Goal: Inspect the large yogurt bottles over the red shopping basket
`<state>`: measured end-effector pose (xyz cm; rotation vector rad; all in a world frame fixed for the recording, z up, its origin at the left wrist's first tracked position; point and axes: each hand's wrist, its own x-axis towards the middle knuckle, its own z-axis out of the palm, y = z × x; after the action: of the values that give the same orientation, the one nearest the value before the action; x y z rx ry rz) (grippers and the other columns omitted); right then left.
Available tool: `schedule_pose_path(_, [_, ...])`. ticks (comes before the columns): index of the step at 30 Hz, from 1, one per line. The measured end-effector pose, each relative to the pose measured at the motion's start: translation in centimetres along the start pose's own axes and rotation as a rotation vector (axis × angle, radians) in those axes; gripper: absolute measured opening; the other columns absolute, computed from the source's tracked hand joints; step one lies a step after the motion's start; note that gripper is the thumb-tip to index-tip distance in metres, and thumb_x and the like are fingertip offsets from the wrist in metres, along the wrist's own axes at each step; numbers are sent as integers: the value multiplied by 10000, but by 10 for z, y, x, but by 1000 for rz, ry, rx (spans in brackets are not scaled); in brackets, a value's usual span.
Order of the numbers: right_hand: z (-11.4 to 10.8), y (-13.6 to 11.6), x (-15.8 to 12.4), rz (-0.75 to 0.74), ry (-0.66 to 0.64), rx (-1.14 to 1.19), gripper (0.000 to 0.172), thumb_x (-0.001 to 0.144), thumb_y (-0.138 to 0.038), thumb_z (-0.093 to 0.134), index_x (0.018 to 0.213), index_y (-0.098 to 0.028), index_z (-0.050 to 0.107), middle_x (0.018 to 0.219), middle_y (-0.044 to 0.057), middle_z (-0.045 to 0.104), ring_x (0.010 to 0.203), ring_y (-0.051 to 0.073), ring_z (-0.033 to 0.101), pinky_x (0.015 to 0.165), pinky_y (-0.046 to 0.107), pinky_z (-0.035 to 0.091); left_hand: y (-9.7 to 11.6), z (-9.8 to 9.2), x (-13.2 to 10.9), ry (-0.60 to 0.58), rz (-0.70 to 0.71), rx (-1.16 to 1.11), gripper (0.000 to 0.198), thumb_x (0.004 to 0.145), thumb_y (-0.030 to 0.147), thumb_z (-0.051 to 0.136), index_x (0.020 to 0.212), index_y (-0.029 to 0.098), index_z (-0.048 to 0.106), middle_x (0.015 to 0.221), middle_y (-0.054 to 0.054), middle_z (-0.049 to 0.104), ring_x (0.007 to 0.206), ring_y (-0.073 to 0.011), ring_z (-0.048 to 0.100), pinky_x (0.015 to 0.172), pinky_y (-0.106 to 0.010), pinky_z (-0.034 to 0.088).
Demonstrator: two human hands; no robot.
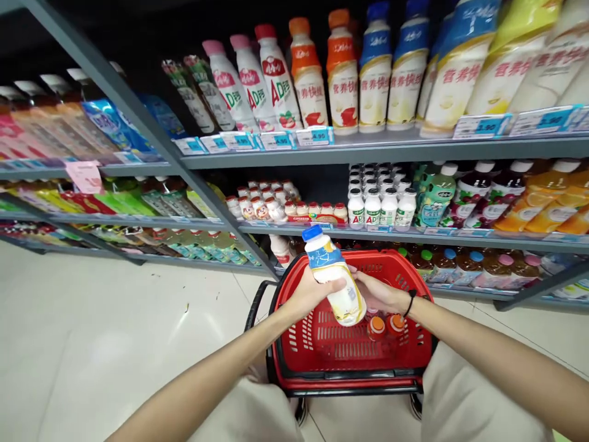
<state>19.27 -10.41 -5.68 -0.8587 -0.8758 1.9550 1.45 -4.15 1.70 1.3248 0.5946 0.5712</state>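
Both my hands hold a white plastic drink bottle [335, 283] with a blue cap and a blue-and-yellow label, tilted above a red plastic shopping basket. My left hand [313, 293] wraps around its middle, while the fingers of my right hand [377, 291] press against its lower side. Under the bottle, the red basket [294, 344] holds bottles with orange caps [384, 325]. Their lower parts are hidden. A dark band circles my right wrist [410, 301].
Grey store shelves [368, 153] stand ahead and run off to the left, stocked with several rows of bottled drinks and price tags. The basket's rim nearly meets the lowest visible shelf. A black-handled cart frame carries the basket on wheels over a pale tiled floor [115, 331].
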Motion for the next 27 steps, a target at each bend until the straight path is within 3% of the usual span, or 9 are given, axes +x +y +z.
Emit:
schedule_pose_path(3, [24, 1, -2, 110, -184, 269, 591, 944, -693, 460, 1148, -162, 616, 1003, 128, 746, 864, 270, 721, 706, 373, 578, 4, -12, -2, -27, 2, -24, 506, 724, 434, 902, 1077, 105, 748, 1140, -160, 774, 936, -248, 749, 824, -314, 591])
schedule_pose_path(6, [38, -2, -9, 86, -127, 301, 623, 983, -686, 419, 1181, -136, 635, 983, 138, 749, 773, 250, 710, 619, 334, 563, 4, -19, -1, -15, -4, -53, 523, 733, 452, 902, 1088, 103, 740, 1120, -143, 775, 876, -206, 733, 819, -293, 582])
schedule_pose_path(9, [40, -8, -17, 41, -74, 165, 614, 974, -685, 519, 1150, -115, 664, 964, 132, 749, 676, 204, 672, 595, 312, 554, 1, -26, 3, -9, 4, -81, 595, 681, 458, 940, 1103, 107, 711, 1110, -133, 769, 899, -204, 722, 842, -303, 582])
schedule_pose_path(12, [39, -18, -24, -2, 68, -74, 544, 914, -627, 705, 1136, -131, 672, 985, 100, 749, 658, 153, 642, 613, 274, 546, 0, -32, 6, 2, 25, -48, 615, 676, 456, 947, 1110, 117, 675, 1099, -122, 759, 942, -213, 715, 872, -321, 575])
schedule_pose_path(15, [39, -24, -29, -66, 191, -268, 520, 880, -536, 802, 1220, -177, 642, 1109, 77, 739, 841, 171, 689, 795, 303, 582, 1, -33, 6, -27, 61, 10, 592, 697, 450, 937, 1102, 121, 659, 1080, -112, 748, 965, -214, 707, 892, -330, 567])
schedule_pose_path(18, [36, -20, -31, -139, 211, -372, 550, 865, -489, 830, 1275, -195, 612, 1179, 79, 719, 992, 214, 695, 922, 362, 570, 0, -29, 6, -58, 77, 9, 555, 697, 437, 937, 1059, 124, 656, 1053, -105, 745, 943, -203, 703, 890, -336, 571])
schedule_pose_path(24, [29, -6, -26, -157, 341, -557, 572, 845, -529, 821, 1259, -185, 629, 1213, 87, 709, 1029, 231, 671, 919, 367, 555, 0, -31, 1, 23, 143, 117, 447, 738, 377, 917, 1005, 134, 654, 990, -69, 744, 869, -162, 691, 855, -315, 579])
schedule_pose_path(27, [30, -8, -24, -128, 441, -602, 588, 790, -546, 854, 1201, -174, 657, 1132, 79, 726, 963, 233, 672, 852, 355, 555, 2, -36, 0, 63, 130, 126, 448, 745, 393, 912, 1006, 132, 659, 992, -72, 752, 873, -173, 701, 869, -331, 582])
